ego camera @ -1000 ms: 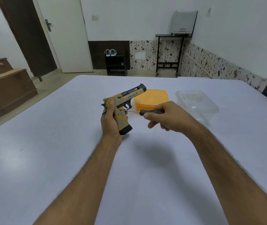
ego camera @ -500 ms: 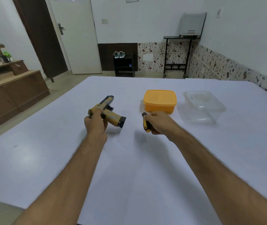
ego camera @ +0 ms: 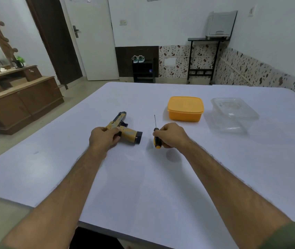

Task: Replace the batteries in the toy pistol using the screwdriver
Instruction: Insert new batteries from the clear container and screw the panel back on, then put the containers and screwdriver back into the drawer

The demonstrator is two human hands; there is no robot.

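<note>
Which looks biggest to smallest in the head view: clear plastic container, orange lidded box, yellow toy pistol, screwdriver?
1. Clear plastic container
2. Orange lidded box
3. Yellow toy pistol, partly hidden by the left hand
4. Black-and-yellow-handled screwdriver, thinnest

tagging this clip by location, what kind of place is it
Probably a room in a home, not a workshop: a brown wooden dresser along the wall, a pair of shoes on a small black rack, and a white door.
</note>
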